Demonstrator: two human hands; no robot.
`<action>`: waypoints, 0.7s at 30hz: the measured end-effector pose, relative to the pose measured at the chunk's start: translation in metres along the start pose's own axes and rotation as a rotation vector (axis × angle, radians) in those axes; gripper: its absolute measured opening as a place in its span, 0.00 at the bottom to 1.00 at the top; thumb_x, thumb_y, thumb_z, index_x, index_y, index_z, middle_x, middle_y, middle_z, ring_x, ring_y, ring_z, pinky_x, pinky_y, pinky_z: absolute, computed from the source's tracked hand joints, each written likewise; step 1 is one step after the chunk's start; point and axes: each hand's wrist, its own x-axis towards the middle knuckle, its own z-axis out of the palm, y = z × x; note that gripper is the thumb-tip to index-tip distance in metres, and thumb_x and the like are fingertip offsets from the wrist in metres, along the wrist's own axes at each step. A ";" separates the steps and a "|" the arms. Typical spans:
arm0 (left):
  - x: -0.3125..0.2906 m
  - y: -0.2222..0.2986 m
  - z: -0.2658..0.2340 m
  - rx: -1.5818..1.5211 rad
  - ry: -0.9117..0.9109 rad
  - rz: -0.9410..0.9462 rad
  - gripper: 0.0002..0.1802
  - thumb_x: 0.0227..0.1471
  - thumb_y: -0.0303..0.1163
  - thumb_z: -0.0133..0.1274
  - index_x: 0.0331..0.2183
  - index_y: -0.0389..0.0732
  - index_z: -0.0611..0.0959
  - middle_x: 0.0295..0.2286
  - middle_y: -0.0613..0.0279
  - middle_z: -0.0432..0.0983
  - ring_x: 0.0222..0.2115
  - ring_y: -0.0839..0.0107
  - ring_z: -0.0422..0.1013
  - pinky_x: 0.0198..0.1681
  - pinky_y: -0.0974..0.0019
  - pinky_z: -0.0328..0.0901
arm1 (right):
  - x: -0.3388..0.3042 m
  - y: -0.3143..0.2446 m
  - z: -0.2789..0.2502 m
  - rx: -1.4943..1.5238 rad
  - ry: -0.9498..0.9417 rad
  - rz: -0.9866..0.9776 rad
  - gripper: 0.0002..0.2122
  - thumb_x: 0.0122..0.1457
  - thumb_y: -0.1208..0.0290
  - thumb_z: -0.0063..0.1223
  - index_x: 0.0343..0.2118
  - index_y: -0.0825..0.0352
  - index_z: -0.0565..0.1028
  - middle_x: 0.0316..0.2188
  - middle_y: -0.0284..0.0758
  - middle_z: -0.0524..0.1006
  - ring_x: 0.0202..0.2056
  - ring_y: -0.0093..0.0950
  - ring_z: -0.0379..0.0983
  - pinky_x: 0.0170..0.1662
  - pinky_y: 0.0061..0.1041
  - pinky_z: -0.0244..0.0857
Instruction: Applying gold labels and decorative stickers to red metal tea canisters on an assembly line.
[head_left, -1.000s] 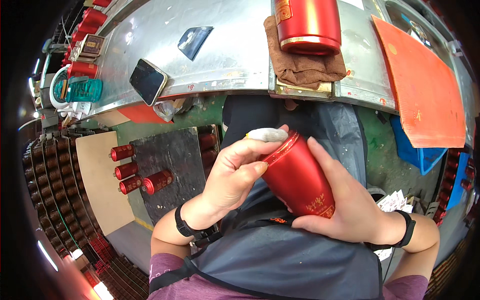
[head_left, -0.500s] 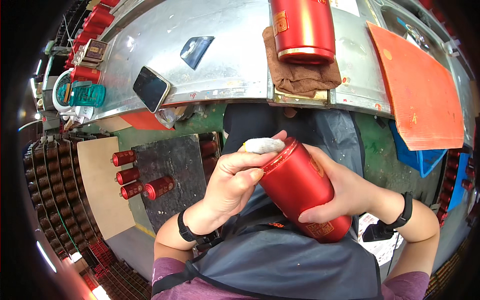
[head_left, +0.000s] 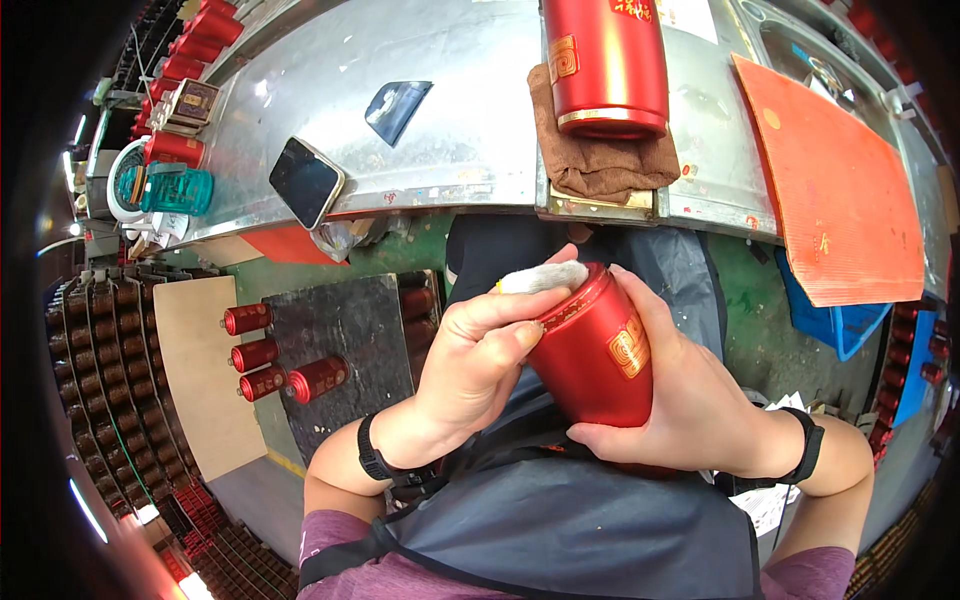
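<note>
A glossy red metal canister (head_left: 585,365) with a gold square emblem is held tilted above my lap, its rimmed end up and away from me. My right hand (head_left: 690,400) wraps round its right side, thumb on the near side and fingers along the far side. At the rim, my left hand (head_left: 475,365) is closed, its thumb against the edge. A white fabric finger cover (head_left: 540,280) on one of its fingers presses against the canister's end. The canister's lower end is partly hidden by my right hand and the dark apron (head_left: 600,520).
Another red canister (head_left: 607,65) lies on a folded brown cloth (head_left: 610,165) on the metal bench (head_left: 460,165). A phone (head_left: 306,183), dark film piece (head_left: 398,112) and teal jug (head_left: 178,188) are leftward. An orange sheet (head_left: 835,190) overhangs at right. Several red canisters (head_left: 318,379) stand low left.
The canister has turned in my hands, bringing its gold emblem up into view, and its lower end has tipped away. My right hand has shifted round it; my left stays at the rim.
</note>
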 end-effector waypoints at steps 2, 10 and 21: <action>0.001 0.002 0.002 -0.004 0.023 0.003 0.19 0.56 0.23 0.53 0.49 0.34 0.82 0.56 0.47 0.70 0.65 0.55 0.56 0.67 0.53 0.50 | 0.000 0.000 0.000 -0.021 0.008 -0.001 0.56 0.43 0.62 0.75 0.68 0.68 0.42 0.54 0.50 0.71 0.51 0.42 0.74 0.54 0.34 0.68; -0.004 -0.002 -0.011 0.129 0.009 -0.054 0.29 0.52 0.40 0.60 0.54 0.37 0.79 0.65 0.41 0.52 0.66 0.53 0.53 0.68 0.51 0.49 | 0.008 0.014 -0.003 0.200 -0.072 -0.029 0.52 0.45 0.57 0.72 0.66 0.71 0.47 0.54 0.55 0.69 0.51 0.49 0.74 0.53 0.37 0.69; 0.006 0.003 -0.016 0.149 -0.030 0.003 0.20 0.52 0.23 0.55 0.49 0.35 0.82 0.58 0.42 0.66 0.62 0.54 0.60 0.65 0.53 0.55 | 0.003 0.006 0.003 0.045 -0.009 0.027 0.54 0.44 0.62 0.73 0.68 0.68 0.43 0.54 0.50 0.70 0.52 0.45 0.73 0.54 0.35 0.68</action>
